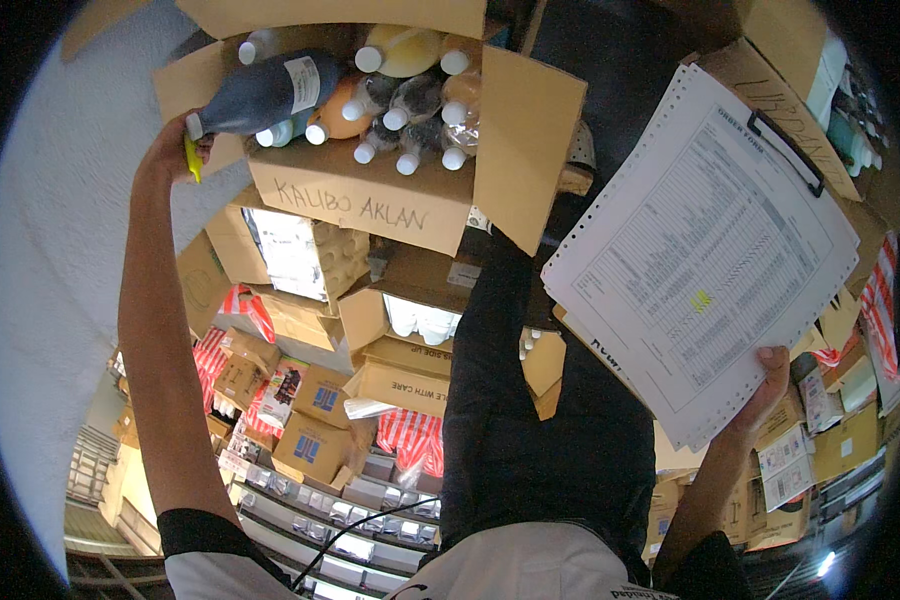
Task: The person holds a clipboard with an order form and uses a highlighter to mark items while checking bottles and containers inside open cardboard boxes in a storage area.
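Observation:
My left hand (174, 150) grips the white-capped neck of a large dark plastic bottle (259, 94), which lies tilted at the left side of an open cardboard box (360, 199). A yellow highlighter (193, 159) is held in the same hand. Several white-capped bottles lie in the box, among them a yellow one (405, 51), an orange one (339, 111) and clear ones (412, 101). In my right hand (765, 386) is a clipboard with a black clip (787, 154) and a stack of perforated printed forms (690, 262); the top form bears yellow highlighter marks.
Another open carton (802, 120) with bottles stands at the upper right. Below the bottle box are open cartons (401, 375), stacked boxes (311, 442), red-and-white striped bags (412, 442) and shelves of small packs (352, 517). A black cable (360, 525) crosses near my left side.

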### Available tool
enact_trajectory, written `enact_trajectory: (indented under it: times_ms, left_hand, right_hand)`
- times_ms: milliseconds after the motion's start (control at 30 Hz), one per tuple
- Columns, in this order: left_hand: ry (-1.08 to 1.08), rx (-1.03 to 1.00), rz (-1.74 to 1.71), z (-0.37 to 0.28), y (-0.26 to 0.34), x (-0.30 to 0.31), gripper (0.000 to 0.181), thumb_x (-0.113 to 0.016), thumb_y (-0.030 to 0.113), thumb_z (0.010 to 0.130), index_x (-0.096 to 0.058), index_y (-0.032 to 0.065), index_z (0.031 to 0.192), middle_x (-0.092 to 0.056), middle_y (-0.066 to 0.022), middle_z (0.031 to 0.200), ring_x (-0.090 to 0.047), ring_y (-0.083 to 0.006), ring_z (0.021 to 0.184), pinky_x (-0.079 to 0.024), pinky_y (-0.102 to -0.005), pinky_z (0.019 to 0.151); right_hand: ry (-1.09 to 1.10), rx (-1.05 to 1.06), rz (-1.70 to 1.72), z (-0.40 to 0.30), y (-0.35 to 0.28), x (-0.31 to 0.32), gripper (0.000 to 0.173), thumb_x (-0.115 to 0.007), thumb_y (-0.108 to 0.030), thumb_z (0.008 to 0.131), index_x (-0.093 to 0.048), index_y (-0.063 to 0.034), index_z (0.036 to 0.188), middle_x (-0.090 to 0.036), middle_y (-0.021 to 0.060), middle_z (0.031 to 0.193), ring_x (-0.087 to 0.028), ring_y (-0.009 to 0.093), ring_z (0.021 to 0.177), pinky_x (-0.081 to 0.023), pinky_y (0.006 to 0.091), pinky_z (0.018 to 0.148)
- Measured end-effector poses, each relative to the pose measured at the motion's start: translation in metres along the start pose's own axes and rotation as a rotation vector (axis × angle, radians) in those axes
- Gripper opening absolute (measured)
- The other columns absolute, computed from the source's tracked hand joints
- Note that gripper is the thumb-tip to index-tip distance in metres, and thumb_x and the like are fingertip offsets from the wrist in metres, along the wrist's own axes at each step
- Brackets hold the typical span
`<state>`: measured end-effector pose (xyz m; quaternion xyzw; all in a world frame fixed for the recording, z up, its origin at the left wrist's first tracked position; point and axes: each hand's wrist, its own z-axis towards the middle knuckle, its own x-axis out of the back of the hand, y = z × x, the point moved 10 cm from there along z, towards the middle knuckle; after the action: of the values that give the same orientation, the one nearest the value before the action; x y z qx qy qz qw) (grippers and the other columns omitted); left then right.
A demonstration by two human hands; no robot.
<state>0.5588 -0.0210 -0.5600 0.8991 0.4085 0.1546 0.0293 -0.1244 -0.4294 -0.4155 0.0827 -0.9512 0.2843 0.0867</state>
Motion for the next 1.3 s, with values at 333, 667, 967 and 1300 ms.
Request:
enact_trajectory:
  times_ms: [333, 667, 967, 1300]
  left_hand:
    - [0.038, -0.221, 0.409, -0.051, 0.033, -0.063, 0.03, -0.053, 0.035, 0.091, -0.058, 0.0066, 0.097, -0.055, -0.0026, 0.076, -0.045, -0.0076, 0.055, -0.043, -0.0198, 0.047]
    - [-0.17, -0.479, 0.477, -0.038, 0.052, -0.073, 0.037, -0.049, 0.036, 0.092, -0.059, 0.0117, 0.118, -0.06, -0.0001, 0.094, -0.05, -0.0082, 0.077, -0.044, -0.0219, 0.062]
    - [0.172, -0.43, 0.89, 0.071, 0.029, -0.113, 0.05, -0.067, 0.048, 0.069, -0.066, -0.0012, 0.079, -0.063, -0.0125, 0.074, -0.058, -0.0221, 0.061, -0.049, -0.0344, 0.059]
    - [0.62, -1.012, 0.695, 0.01, 0.028, -0.075, 0.043, -0.063, 0.037, 0.077, -0.062, -0.0018, 0.096, -0.063, -0.0236, 0.097, -0.061, -0.0394, 0.087, -0.048, -0.0457, 0.073]
  right_hand:
    - [0.029, -0.027, 0.034, 0.007, 0.007, 0.014, 0.049, -0.051, -0.025, 0.066, -0.046, 0.0023, 0.107, -0.05, 0.0128, 0.099, -0.049, 0.03, 0.097, -0.04, 0.0405, 0.086]
    - [0.059, -0.011, 0.009, -0.004, -0.004, -0.008, 0.047, -0.052, -0.024, 0.062, -0.048, -0.0024, 0.104, -0.048, 0.0118, 0.104, -0.045, 0.031, 0.101, -0.036, 0.0422, 0.089]
    - [-0.012, 0.017, 0.043, -0.007, 0.0, -0.005, 0.043, -0.051, -0.024, 0.061, -0.046, -0.005, 0.099, -0.045, 0.0108, 0.102, -0.043, 0.03, 0.1, -0.036, 0.0435, 0.088]
    - [-0.112, 0.105, -0.168, -0.073, -0.004, -0.111, 0.036, -0.052, -0.024, 0.065, -0.05, -0.0015, 0.093, -0.049, 0.0106, 0.097, -0.048, 0.027, 0.097, -0.039, 0.0425, 0.086]
